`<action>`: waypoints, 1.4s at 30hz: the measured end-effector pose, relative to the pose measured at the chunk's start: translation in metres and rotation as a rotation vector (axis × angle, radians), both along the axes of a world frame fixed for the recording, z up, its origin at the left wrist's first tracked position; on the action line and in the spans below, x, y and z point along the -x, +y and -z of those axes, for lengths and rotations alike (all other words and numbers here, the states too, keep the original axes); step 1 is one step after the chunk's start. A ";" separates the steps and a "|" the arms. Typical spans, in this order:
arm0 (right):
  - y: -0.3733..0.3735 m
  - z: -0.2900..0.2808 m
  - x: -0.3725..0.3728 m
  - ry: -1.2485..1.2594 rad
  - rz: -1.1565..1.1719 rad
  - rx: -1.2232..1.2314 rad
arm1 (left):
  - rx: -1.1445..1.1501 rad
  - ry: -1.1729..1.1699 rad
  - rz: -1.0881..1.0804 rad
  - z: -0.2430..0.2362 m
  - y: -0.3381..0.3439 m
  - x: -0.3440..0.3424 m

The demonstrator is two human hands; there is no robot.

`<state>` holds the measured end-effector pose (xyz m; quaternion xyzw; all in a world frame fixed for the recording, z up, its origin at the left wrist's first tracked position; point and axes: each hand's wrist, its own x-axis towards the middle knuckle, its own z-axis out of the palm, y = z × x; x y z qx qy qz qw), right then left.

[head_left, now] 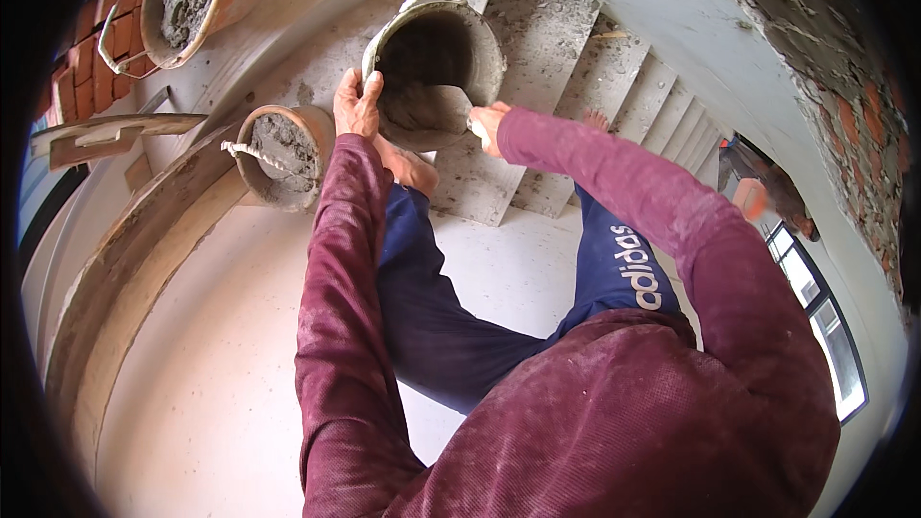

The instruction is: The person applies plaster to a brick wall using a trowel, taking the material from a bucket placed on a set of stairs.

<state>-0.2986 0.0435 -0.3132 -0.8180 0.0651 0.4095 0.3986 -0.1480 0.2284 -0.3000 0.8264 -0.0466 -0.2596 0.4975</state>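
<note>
Past dusty maroon fabric shirt [614, 412], clamps round, grey, mortar-crusted bucket [472, 43] at rim with left hand [357, 113], probably steadying it for flat metal trowel [443, 107] gripped in right hand [490, 128].

The left arm [343, 297] is reaching forward nearly straight, its elbow bending only slightly; the left hand [358, 107] is gripping, its thumb pointing forward beside the fingers; the right arm [624, 165] is bending at the elbow, its forearm slanting inward toward the left; the right hand [491, 128] is clenching, its fingers curling tightly; the two hands are working apart, in front of the spread legs [427, 317].
</note>
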 end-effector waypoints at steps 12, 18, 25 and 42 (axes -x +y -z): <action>-0.014 0.028 0.058 -0.340 0.272 -0.292 | 0.164 0.181 0.001 -0.014 -0.020 0.040; -0.110 -0.069 0.110 -0.350 0.197 -0.314 | 0.258 0.286 -0.123 -0.096 -0.069 0.092; -0.221 -0.264 0.189 -0.405 0.037 -0.242 | 0.593 0.421 -0.384 -0.143 -0.086 0.171; -0.397 -0.452 0.250 -0.736 -0.023 0.827 | 0.372 0.214 -0.561 -0.104 -0.082 0.239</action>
